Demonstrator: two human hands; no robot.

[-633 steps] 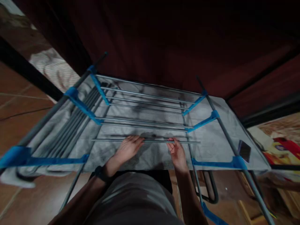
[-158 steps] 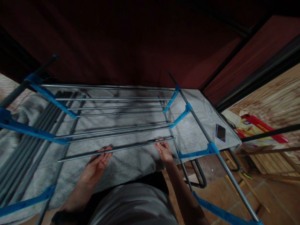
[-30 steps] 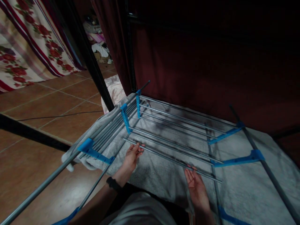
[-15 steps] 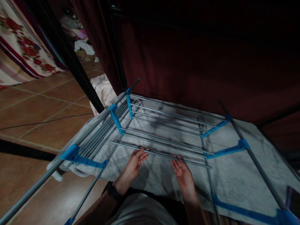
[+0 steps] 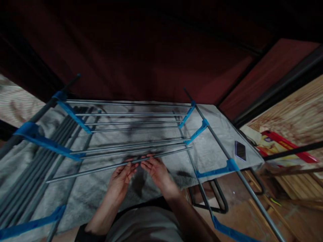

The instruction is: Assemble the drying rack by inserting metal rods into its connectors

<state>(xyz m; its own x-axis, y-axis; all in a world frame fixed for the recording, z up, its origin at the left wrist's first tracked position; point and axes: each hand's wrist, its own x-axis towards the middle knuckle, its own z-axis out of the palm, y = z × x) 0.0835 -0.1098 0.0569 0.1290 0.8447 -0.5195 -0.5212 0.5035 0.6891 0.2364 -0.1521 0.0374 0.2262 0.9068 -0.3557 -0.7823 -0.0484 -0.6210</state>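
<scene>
A thin grey metal rod [image 5: 101, 168] lies across both my hands, its left end tilted toward me. My left hand [image 5: 122, 176] grips it near the middle, thumb on top. Close beside it, my right hand [image 5: 153, 168] has its fingers round the same rod. Just beyond are the rods [image 5: 136, 147] of a drying rack, spanning blue plastic brackets. The left bracket [image 5: 50, 143] and the right bracket [image 5: 199, 132] are fixed to grey side tubes [image 5: 217, 134]. The held rod's right end is near the right bracket; I cannot tell whether they touch.
The rack rests on a grey blanket [image 5: 161, 174]. Several loose grey tubes [image 5: 47, 158] lie at the left. A phone [image 5: 240, 150] sits at the blanket's right edge. Dark red curtain fabric [image 5: 141, 67] hangs behind. A red and yellow package [image 5: 282, 148] is at the far right.
My view has turned right, bringing the phone and package into sight. My hands have moved closer together along the rod. The rod is now tilted, its right end raised toward the bracket side.
</scene>
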